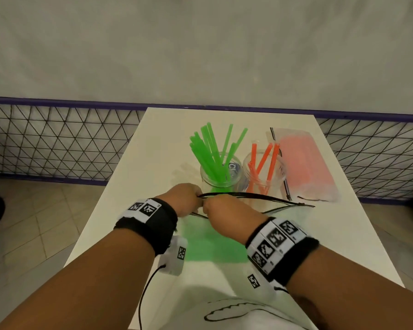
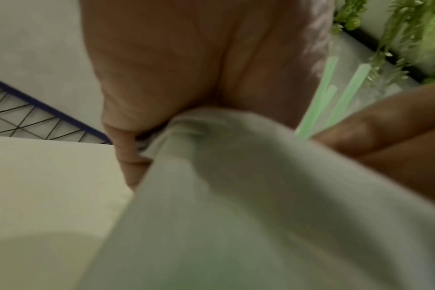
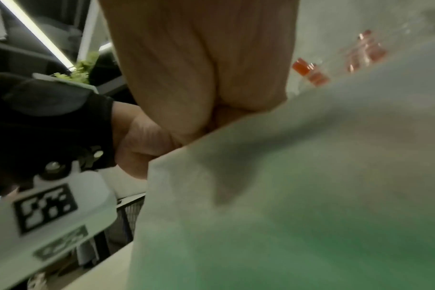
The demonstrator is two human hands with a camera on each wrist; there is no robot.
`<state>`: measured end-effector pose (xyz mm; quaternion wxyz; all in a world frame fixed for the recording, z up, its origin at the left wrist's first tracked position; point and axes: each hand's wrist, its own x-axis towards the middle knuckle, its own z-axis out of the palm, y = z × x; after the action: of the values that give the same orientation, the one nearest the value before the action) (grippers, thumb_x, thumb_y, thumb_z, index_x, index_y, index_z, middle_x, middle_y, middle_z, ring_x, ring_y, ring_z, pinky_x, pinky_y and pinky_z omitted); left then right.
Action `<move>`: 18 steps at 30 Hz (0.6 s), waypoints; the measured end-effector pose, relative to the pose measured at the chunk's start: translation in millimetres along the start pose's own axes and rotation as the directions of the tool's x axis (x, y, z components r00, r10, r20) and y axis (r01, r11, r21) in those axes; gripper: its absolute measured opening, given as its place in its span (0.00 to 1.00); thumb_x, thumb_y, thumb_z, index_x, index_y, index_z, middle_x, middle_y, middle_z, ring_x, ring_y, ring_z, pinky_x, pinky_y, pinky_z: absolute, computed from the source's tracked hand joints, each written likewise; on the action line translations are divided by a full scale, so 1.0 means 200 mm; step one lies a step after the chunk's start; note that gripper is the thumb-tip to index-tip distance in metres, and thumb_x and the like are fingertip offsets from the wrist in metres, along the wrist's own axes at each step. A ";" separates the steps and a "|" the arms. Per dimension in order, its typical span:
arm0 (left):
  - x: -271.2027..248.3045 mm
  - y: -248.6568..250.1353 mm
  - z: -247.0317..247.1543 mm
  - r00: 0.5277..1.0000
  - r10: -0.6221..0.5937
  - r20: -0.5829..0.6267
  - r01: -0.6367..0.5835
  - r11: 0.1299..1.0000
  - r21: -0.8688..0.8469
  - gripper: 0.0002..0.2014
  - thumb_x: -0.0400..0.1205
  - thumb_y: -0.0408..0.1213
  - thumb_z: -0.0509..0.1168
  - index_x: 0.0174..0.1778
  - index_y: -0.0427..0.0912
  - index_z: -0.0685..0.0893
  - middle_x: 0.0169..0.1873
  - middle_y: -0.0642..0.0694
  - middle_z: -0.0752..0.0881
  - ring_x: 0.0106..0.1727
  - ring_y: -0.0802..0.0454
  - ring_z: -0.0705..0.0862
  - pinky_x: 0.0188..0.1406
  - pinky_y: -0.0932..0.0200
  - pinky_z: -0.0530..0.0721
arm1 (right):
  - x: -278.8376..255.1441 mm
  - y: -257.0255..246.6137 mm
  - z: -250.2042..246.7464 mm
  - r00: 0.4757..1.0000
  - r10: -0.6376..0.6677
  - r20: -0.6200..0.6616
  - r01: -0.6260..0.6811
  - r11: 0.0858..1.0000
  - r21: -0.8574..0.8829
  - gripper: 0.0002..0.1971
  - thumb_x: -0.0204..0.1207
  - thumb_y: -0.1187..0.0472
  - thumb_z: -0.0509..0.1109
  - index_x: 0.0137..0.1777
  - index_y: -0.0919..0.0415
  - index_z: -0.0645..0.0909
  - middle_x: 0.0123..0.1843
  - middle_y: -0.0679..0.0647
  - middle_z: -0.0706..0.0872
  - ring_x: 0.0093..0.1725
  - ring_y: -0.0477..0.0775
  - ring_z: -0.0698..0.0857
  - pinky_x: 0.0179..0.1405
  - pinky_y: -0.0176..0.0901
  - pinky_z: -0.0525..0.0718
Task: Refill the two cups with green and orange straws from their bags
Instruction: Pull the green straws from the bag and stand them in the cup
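Both hands meet at the near-left corner of a frosted translucent zip bag of green straws (image 1: 212, 239) lying on the white counter (image 1: 119, 210). Left hand (image 1: 184, 198) has its fingers curled, pinching the bag's black zip strip (image 1: 260, 197) at its left end. Right hand (image 1: 227, 217) sits just beside it, touching it, fingers curled on the bag's top edge too; the wrist views show bunched frosted plastic coming out of each fist. The zip mouth looks partly parted to the right of the hands; whether they are opening or shutting it, can't tell.

Just beyond the hands: a clear glass cup of green straws (image 1: 219, 172), well filled. Beyond and to the right of the right hand, touching that cup or nearly so: a clear glass cup of orange straws (image 1: 264, 175) with only a few in it. Farther right, a frosted zip bag of orange straws (image 1: 305, 163) lies flat, untouched.

Risks, as judged:
- Cups stand very close past the knuckles; a sharp tug forward on the zip could knock one over and spill straws.
- Pulling both sides from one corner may bunch the plastic and jam the zip.
- Lifting the bag with the mouth open could let green straws slide out onto the counter.
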<state>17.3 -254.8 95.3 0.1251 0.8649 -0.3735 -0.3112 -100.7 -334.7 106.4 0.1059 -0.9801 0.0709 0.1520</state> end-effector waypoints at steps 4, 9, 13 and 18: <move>0.00 0.01 0.02 0.997 0.053 -0.064 -0.057 0.996 -0.072 0.12 0.85 0.46 0.63 0.43 0.41 0.79 0.35 0.45 0.79 0.35 0.49 0.78 0.38 0.55 0.75 | 0.00 0.01 0.01 0.989 0.030 0.146 -0.020 0.997 -0.074 0.06 0.79 0.59 0.67 0.48 0.63 0.80 0.42 0.56 0.81 0.42 0.58 0.81 0.36 0.41 0.73; -0.03 -0.01 0.02 0.975 0.172 -0.141 -0.180 0.982 -0.047 0.16 0.84 0.50 0.64 0.40 0.39 0.79 0.32 0.47 0.75 0.33 0.53 0.73 0.30 0.60 0.68 | -0.05 0.05 0.12 0.997 -0.069 -0.037 0.063 0.988 -0.140 0.21 0.73 0.52 0.72 0.61 0.63 0.77 0.55 0.59 0.80 0.53 0.61 0.81 0.42 0.47 0.75; -0.06 -0.04 0.05 0.974 0.168 -0.154 -0.193 0.967 -0.166 0.14 0.81 0.50 0.68 0.39 0.43 0.79 0.33 0.47 0.78 0.34 0.54 0.74 0.33 0.59 0.69 | -0.08 0.05 0.24 0.995 -0.090 -0.052 0.085 0.993 -0.084 0.16 0.78 0.58 0.66 0.62 0.65 0.74 0.57 0.62 0.79 0.54 0.65 0.83 0.39 0.48 0.71; -0.06 -0.09 0.06 0.985 0.123 -0.125 -0.156 0.941 -0.302 0.10 0.80 0.49 0.69 0.54 0.51 0.88 0.42 0.57 0.85 0.47 0.58 0.82 0.45 0.65 0.75 | -0.09 0.09 0.22 0.990 -0.038 -0.133 0.039 0.999 0.005 0.16 0.81 0.52 0.65 0.63 0.61 0.78 0.60 0.58 0.83 0.58 0.62 0.83 0.51 0.50 0.79</move>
<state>12.7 -233.8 83.3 0.3005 0.8210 -0.3731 -0.3106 -133.9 -340.8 68.4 0.1076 -0.9889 0.0595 0.0839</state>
